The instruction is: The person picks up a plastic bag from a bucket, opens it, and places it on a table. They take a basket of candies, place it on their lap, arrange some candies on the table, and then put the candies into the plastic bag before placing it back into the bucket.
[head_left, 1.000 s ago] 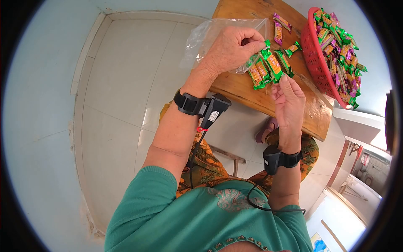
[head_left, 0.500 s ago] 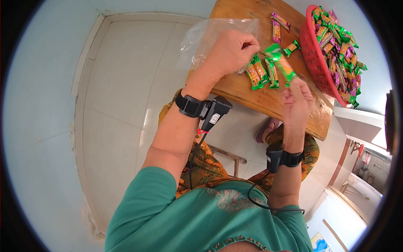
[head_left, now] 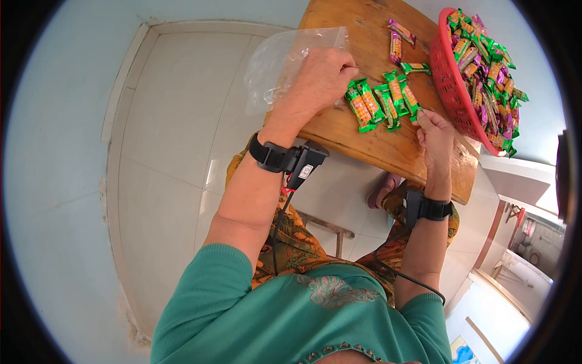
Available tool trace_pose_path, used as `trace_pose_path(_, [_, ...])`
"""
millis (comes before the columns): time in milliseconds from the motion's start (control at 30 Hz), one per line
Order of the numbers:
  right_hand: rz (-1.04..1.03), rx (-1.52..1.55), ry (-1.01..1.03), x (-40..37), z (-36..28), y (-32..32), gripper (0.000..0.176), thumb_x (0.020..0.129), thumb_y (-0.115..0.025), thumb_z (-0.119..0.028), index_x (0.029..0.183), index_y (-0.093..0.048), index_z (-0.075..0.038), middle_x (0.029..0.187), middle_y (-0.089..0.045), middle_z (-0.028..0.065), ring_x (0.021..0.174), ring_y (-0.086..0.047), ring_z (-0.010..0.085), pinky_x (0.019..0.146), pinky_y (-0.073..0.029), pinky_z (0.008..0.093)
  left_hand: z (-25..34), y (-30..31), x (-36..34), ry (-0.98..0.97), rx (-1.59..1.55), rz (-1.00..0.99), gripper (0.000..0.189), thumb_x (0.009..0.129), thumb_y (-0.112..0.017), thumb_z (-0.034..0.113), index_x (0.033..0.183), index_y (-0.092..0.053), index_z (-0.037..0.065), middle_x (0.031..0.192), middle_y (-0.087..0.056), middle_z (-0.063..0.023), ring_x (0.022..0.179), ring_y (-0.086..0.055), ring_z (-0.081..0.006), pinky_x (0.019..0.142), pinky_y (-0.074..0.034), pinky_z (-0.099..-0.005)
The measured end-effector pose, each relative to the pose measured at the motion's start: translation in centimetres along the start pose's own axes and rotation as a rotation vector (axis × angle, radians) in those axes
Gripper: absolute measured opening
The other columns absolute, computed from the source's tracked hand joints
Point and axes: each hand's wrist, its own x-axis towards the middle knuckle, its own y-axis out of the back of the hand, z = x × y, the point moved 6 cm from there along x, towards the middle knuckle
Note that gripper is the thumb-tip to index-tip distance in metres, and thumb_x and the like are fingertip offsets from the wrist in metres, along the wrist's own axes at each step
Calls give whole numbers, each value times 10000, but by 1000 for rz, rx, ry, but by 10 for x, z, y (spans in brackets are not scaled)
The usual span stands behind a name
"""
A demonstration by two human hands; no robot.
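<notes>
My left hand (head_left: 320,82) is closed at the near side of the table, its fingers pinching the edge of a clear plastic bag (head_left: 273,60) that spreads out behind it. Just right of those fingers, several green-wrapped snack packets (head_left: 367,104) lie side by side on the wooden table (head_left: 357,36). At the right end of this row, my right hand (head_left: 435,134) pinches the lower end of another green snack packet (head_left: 410,98), which rests against its neighbour.
A red plastic basket (head_left: 447,79) heaped with green and purple packets stands at the table's right. Two purple packets (head_left: 395,47) and one green packet (head_left: 416,68) lie farther back. A wooden stool bar (head_left: 324,224) shows below.
My right hand has brought its green packet down to the end of the row. More packets now show side by side. My left hand and the bag have shifted left.
</notes>
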Motion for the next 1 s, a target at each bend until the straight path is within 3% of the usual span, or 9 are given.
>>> trace_pose_path(100, [-92, -145, -29, 4, -1, -6, 212, 960, -660, -163, 1042, -694, 30, 809, -682, 59, 480, -464, 57, 435, -335, 213, -2, -1, 1, -12, 29, 4, 173, 846, -668, 132, 882, -707, -33, 773, -685, -188, 671, -649, -306, 634, -501, -383])
trace_pose_path(167, [2, -569, 94, 15, -9, 2, 200, 955, -633, -144, 1069, -700, 6, 850, -718, 89, 553, -602, 176, 527, -465, 294, -3, -1, 1, -19, 41, 7, 174, 845, -664, 131, 874, -706, -36, 774, -686, -195, 676, -654, -317, 636, -501, -387])
trace_pose_path(200, [0, -571, 96, 18, -12, 0, 200, 955, -633, -144, 1069, -700, 6, 850, -718, 89, 553, -602, 176, 527, -465, 294, -3, 0, 1, -21, 50, 10, 173, 846, -663, 129, 868, -706, -37, 777, -687, -198, 682, -656, -328, 639, -502, -390])
trace_pose_path(267, [228, -986, 669, 9, -50, -11, 239, 942, -580, -95, 1149, -681, -30, 1051, -719, 132, 854, -693, 310, 747, -544, 396, -3, 0, 1, -22, 59, 12, 172, 848, -662, 127, 862, -705, -39, 779, -687, -201, 687, -658, -338, 641, -503, -394])
trace_pose_path(300, [227, -986, 669, 13, -55, -17, 239, 942, -580, -95, 1149, -681, -30, 1051, -719, 132, 854, -693, 310, 747, -544, 396, -3, 1, 1, -18, 60, 19, 172, 850, -663, 129, 862, -706, -37, 781, -688, -198, 689, -657, -341, 644, -505, -397])
trace_pose_path(367, [172, -975, 949, 14, -72, -40, 310, 923, -545, -47, 1215, -651, -45, 1269, -635, 153, 1110, -615, 364, 923, -509, 442, -3, 3, 1, -12, 63, 29, 171, 853, -665, 130, 862, -707, -36, 783, -690, -196, 690, -655, -344, 646, -507, -400])
trace_pose_path(500, [120, -1066, 969, 41, -73, -52, 339, 919, -539, -28, 1245, -630, -49, 1317, -591, 151, 1145, -593, 343, 932, -504, 455, -3, 5, 1, -34, 94, 47, 169, 852, -678, 132, 866, -711, -33, 787, -691, -195, 698, -656, -353, 654, -511, -408])
trace_pose_path(667, [8, -1346, 608, 49, -73, -57, 268, 937, -564, -106, 1182, -654, -45, 1145, -632, 182, 1053, -624, 401, 851, -512, 508, -5, 7, 0, -21, 91, 49, 163, 849, -685, 128, 868, -712, -31, 781, -689, -195, 697, -656, -354, 655, -513, -407])
trace_pose_path(1000, [-55, -1088, 544, 24, -56, -30, 268, 929, -622, -197, 1099, -692, -2, 1061, -675, 246, 991, -651, 416, 836, -519, 469, -1, 5, -2, 25, 58, -25, 170, 845, -695, 133, 886, -711, -31, 757, -686, -178, 672, -662, -289, 630, -512, -381])
